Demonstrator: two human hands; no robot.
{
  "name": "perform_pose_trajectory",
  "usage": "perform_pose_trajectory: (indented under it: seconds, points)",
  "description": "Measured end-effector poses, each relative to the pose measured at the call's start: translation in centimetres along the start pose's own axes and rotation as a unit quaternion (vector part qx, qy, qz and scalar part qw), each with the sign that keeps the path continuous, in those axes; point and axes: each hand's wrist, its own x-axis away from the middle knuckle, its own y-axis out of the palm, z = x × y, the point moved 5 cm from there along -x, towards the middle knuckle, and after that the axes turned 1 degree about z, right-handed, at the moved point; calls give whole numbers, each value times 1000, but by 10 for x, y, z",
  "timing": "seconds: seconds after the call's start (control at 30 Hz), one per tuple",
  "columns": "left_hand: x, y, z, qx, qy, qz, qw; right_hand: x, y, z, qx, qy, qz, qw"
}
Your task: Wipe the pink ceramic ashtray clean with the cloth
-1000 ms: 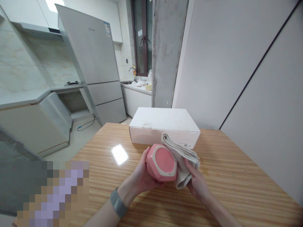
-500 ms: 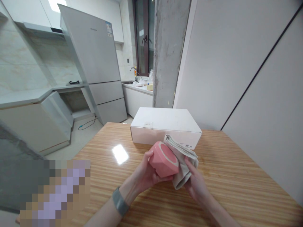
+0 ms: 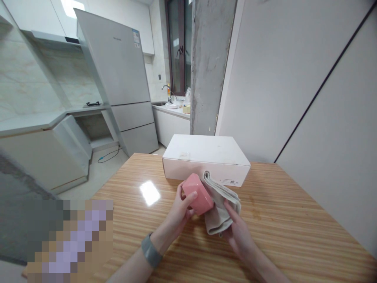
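Note:
A pink, faceted ceramic bowl (image 3: pixel 198 196) is held tilted above the table, its side walls facing me. My left hand (image 3: pixel 183 208) is closed around it, with the thumb across its near side. A folded grey-beige cloth (image 3: pixel 221 210) lies against the bowl's right side. My right hand (image 3: pixel 237 230) grips the cloth from the right, index finger stretched along its outer layer. Folds of cloth hide the other right fingers. The inside of the bowl is out of sight.
A white cardboard box (image 3: pixel 206 151) rests on the striped wooden table (image 3: pixel 282 220) just beyond my hands. A white wall (image 3: pixel 288 70) borders the table's right side. Behind the table stand a grey pillar (image 3: pixel 210 70), a refrigerator (image 3: pixel 118 67) and a kitchen sink (image 3: pixel 160 103).
My left hand has turned the bowl, so its ringed base no longer shows and my thumb lies across its near side. Bowl and cloth have shifted slightly left.

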Motion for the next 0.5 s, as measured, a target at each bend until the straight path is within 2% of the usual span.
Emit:
perform_pose_trajectory:
  seconds: [0.23,0.37,0.5]
  points:
    - [2,7,-4,22,-48,-19,998,-1,1,-6,-32,13,9,999]
    - [4,11,-1,17,-19,-40,999,-2,0,-9,-14,8,-6,1000]
    - [2,6,-4,-7,12,-19,1000,-1,2,-7,-38,24,-19,999]
